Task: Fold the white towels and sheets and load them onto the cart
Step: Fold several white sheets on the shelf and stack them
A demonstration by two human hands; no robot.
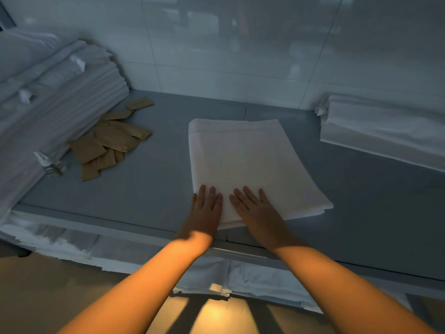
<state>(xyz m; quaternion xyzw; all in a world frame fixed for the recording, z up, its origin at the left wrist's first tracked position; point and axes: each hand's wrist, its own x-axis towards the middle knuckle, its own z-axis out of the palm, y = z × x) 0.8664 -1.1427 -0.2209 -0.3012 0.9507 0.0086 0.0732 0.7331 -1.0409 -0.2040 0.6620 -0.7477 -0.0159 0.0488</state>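
Observation:
A folded white towel (243,162) lies flat on the grey shelf surface (149,189), in the middle of the view. My left hand (206,208) lies flat with straight fingers on the towel's near left corner. My right hand (257,209) lies flat beside it on the towel's near edge, fingers spread. Both palms face down and hold nothing.
A tall leaning stack of folded white linen (55,97) fills the left side. Several brown paper packets (110,138) lie at its foot, with a small clear bottle (51,165). More folded white linen (385,128) sits at the right. A tiled wall (240,56) stands behind. White sheets (72,244) lie on a lower shelf.

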